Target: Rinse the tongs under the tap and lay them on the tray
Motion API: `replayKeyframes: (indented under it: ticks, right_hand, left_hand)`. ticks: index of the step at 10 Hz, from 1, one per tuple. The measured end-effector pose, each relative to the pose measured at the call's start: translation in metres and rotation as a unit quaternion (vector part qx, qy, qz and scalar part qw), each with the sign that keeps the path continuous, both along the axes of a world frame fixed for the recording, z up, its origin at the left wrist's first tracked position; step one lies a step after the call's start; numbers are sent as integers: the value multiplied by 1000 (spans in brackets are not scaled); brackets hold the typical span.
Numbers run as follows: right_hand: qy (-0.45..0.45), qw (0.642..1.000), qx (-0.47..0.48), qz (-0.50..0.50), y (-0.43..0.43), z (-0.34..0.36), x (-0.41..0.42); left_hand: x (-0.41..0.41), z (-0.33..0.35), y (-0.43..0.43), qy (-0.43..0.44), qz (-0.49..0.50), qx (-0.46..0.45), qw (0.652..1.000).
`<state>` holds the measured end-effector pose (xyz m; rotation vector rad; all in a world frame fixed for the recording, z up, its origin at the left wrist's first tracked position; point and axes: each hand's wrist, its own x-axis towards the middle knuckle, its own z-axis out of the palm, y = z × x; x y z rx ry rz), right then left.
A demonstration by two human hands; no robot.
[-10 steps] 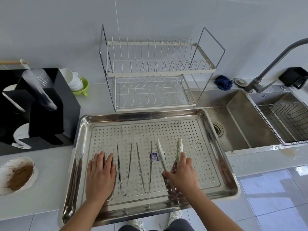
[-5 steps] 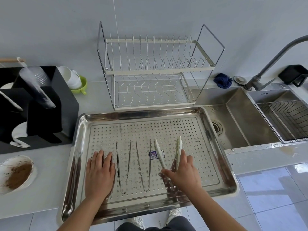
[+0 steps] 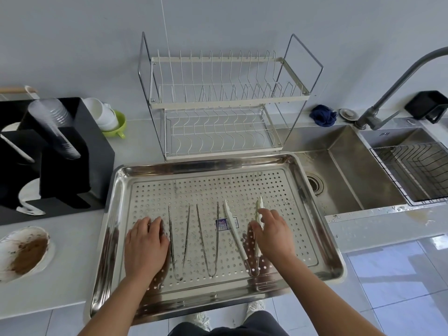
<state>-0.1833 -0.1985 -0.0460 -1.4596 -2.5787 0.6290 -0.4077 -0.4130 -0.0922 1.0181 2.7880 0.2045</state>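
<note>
A perforated steel tray (image 3: 206,163) lies on the counter in front of me. Three pairs of tongs lie on it side by side: two thin metal ones (image 3: 171,236) (image 3: 217,251) and, to their right, white-tipped tongs (image 3: 234,229) spread in a V. My right hand (image 3: 274,236) pinches the right arm of the white-tipped tongs, and the left arm lies bare on the tray. My left hand (image 3: 145,246) rests flat, palm down, on the tray just left of the thin tongs. The tap (image 3: 397,81) arches over the sink (image 3: 351,180) at the right.
A two-tier dish rack (image 3: 218,103) stands behind the tray. A black holder (image 3: 60,154) with cups is at the left, and a dirty bowl (image 3: 24,251) sits near the front edge. A wire basket (image 3: 417,170) sits in the sink, and a blue cloth (image 3: 323,115) lies behind it.
My right hand has slid from the hinge end of the white-tipped tongs up onto their right arm. My left hand stays flat on the tray.
</note>
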Motion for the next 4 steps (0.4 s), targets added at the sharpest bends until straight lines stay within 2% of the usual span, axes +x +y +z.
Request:
replayKeyframes:
  ticks: [2,4]
  right_hand:
    - [-15,998,17,66,5,5,-4]
    - [-33,988,50,145,19,17,-19]
  left_hand:
    - [4,18,11,-11,1,-4,1000]
    - [2,45,29,20,-8,-10,1000]
